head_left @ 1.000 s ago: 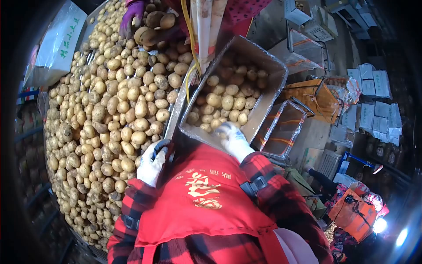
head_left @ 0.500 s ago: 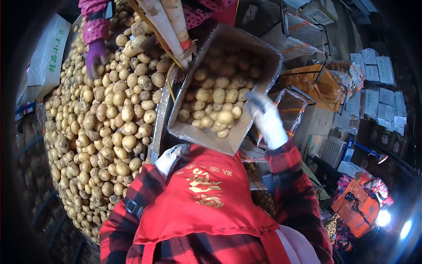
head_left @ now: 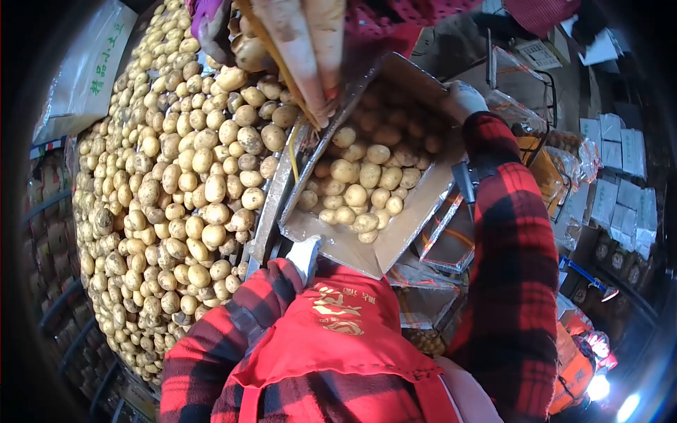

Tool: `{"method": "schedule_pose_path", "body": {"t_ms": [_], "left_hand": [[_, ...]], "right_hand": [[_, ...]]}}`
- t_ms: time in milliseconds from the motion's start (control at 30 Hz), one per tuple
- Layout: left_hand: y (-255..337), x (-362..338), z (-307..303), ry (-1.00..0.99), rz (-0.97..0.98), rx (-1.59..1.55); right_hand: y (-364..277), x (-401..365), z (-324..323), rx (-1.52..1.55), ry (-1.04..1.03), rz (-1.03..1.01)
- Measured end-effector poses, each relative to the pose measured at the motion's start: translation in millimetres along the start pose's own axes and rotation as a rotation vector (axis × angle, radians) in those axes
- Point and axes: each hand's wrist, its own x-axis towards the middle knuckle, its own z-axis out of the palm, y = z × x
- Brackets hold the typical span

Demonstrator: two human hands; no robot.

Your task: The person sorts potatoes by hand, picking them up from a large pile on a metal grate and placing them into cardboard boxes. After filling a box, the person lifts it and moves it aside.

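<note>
A plastic-lined cardboard box (head_left: 412,243) sits in front of me, partly filled with potatoes (head_left: 356,195). My right hand (head_left: 465,99), in a pale glove, grips the box at its far right corner; its fingertips are partly hidden by the wall. At the near left corner, my left hand (head_left: 305,255), also gloved, holds the box's edge, with its fingers mostly out of sight. My red apron (head_left: 338,331) lies just below the box.
A big heap of loose potatoes (head_left: 169,211) fills the left side, bordered by a metal edge (head_left: 271,211). Another person's purple sleeve (head_left: 204,10) and glove reach over the heap. Lined crates (head_left: 451,229) stand at right; white cartons (head_left: 617,211) are stacked farther off.
My right hand has moved from beside the box's right wall to its far corner. My left hand has come up to the near left corner. The other person's gloved hand has moved away upward.
</note>
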Motion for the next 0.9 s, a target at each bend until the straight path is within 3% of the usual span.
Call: {"method": "schedule_pose_path", "body": {"t_ms": [100, 133, 200, 267, 333, 400, 467, 600, 667, 767, 900], "left_hand": [[-22, 21, -12, -0.05, -0.031, -0.035], [-37, 33, -20, -0.093, 0.0, -0.028], [-71, 51, -37, -0.214, 0.138, -0.015], [-66, 31, -29, -0.243, 0.004, -0.444], [-125, 69, -63, -0.325, 0.184, -0.109], [-75, 11, -51, -0.179, -0.407, -0.53], [-82, 20, -55, -0.203, -0.374, -0.501], [-125, 58, -71, -0.274, -0.28, -0.432], [-73, 2, -46, -0.141, -0.219, -0.491], [-73, 10, -51, -0.131, -0.331, -0.375], [-54, 4, -35, -0.161, -0.206, -0.336]], "right_hand": [[16, 9, 29, 0.007, 0.09, -0.042], [16, 1, 38, 0.054, 0.184, -0.108], [-7, -23, 24, 0.017, 0.135, -0.118], [-30, -52, 6, -0.018, 0.096, -0.139], [-44, -97, -19, -0.079, 0.108, -0.265], [-61, -151, -49, -0.103, 0.089, -0.353], [-70, -176, -73, -0.062, 0.086, -0.338], [-53, -103, -3, -0.019, 0.225, -0.291], [-48, -89, 15, -0.014, 0.283, -0.309], [-46, -76, 10, 0.007, 0.299, -0.315], [-29, -55, 25, 0.018, 0.306, -0.237]]}}
